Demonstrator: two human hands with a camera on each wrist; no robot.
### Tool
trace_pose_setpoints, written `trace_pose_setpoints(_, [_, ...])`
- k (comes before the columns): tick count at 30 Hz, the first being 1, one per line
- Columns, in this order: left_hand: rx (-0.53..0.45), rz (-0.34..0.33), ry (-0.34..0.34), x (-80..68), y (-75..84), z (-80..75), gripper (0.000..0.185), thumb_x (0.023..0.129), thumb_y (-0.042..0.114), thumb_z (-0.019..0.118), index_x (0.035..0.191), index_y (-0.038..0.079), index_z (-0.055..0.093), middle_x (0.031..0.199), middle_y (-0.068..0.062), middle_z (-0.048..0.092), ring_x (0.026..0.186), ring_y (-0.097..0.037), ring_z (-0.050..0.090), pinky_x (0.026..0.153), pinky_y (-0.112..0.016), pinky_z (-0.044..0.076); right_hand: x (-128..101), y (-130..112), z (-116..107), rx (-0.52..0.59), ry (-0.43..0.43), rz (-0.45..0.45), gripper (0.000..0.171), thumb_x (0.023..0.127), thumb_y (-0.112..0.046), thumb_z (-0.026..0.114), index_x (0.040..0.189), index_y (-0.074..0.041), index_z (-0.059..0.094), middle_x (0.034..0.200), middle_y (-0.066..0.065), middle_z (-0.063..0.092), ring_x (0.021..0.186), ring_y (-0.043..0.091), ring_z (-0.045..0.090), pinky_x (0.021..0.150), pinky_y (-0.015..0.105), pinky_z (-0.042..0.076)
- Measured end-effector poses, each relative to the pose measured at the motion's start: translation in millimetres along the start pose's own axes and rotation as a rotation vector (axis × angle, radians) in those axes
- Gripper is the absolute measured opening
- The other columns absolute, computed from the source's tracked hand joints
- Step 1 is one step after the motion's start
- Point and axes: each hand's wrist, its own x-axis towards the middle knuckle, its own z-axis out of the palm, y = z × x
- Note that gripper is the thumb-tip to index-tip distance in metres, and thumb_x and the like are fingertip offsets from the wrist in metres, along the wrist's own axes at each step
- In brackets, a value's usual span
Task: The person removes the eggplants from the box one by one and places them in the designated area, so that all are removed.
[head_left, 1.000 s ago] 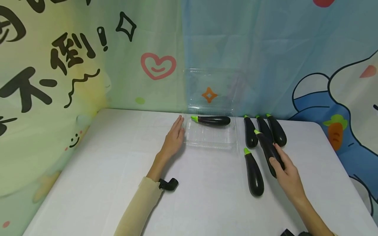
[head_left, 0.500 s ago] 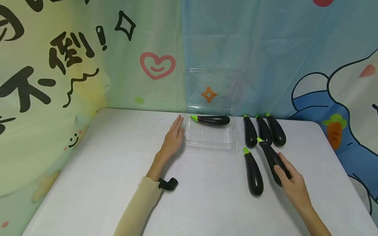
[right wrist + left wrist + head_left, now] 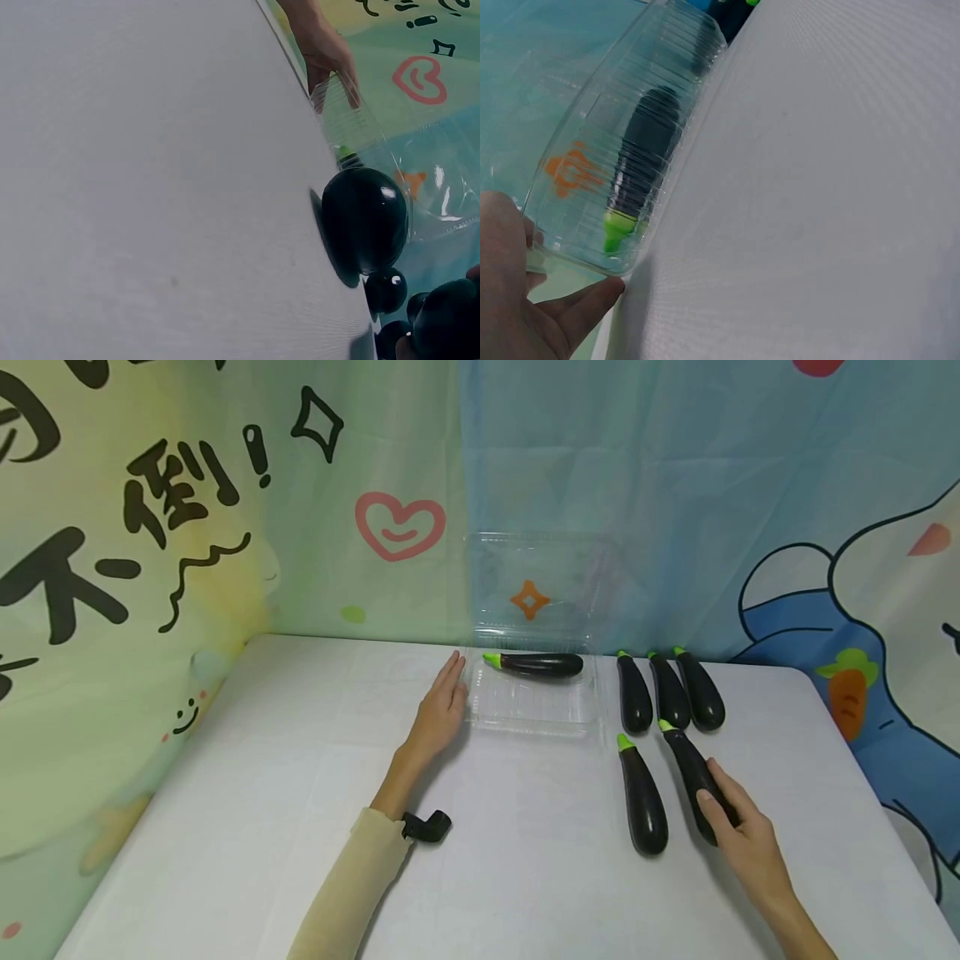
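Since a second ago right hand (image 3: pixel 738 839) has dragged its eggplant (image 3: pixel 693 777) down off the far trio, nearer the table (image 3: pixel 225 827) front edge; left hand unmoved.

Head view: one eggplant in tray (image 3: pixel 536 665) inside the clear tray (image 3: pixel 532 714), lid up; five outside: three at back (image 3: pixel 670 693), one loose (image 3: pixel 642 795), one grasped by right hand, fingers curled round its lower end; left hand (image 3: pixel 441 714) flat, fingers straight against tray's side; judged one of six packed.

Left wrist view: fingers (image 3: pixel 577 307) touch the tray corner (image 3: pixel 592 225); eggplant (image 3: pixel 641 161) inside.

Right wrist view: loose eggplant's butt (image 3: pixel 365 219) close up; held one (image 3: pixel 450 319) at the corner, grip not clear here.
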Motion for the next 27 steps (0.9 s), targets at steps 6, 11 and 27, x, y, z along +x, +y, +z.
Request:
trace_pose_setpoints(6, [-0.006,-0.002,0.006,0.5,-0.1,-0.1,0.048,0.099,0.021,0.033,0.146,0.014,0.027,0.154,0.006,0.021,0.141,-0.011,0.022,0.115,-0.035,0.024,-2.5,6.2,4.6,0.009,-0.046,0.012,0.052,0.099,-0.036,0.035,0.147,-0.028,0.017,0.154,0.006,0.019,0.141,0.008,0.014,0.096,-0.006,0.011])
trace_pose_setpoints(11, [-0.014,-0.004,0.006,-0.3,0.8,-1.2,0.048,0.098,0.021,0.033,0.145,0.012,0.028,0.154,0.006,0.021,0.141,-0.012,0.022,0.115,-0.036,0.024,-4.5,7.2,8.5,0.047,-0.094,-0.015,0.052,0.1,-0.034,0.03,0.149,-0.023,0.013,0.154,0.012,0.015,0.141,0.006,0.008,0.11,0.007,0.007])
trace_pose_setpoints(27, [-0.018,0.01,-0.001,-0.5,0.0,-2.4,0.048,0.099,0.021,0.033,0.145,0.011,0.028,0.154,0.002,0.022,0.141,-0.014,0.022,0.115,-0.037,0.024,-3.2,1.8,14.6,0.07,-0.125,-0.004,0.055,0.1,-0.034,0.028,0.149,-0.016,0.009,0.153,0.022,0.012,0.141,0.037,0.004,0.116,0.035,0.002])
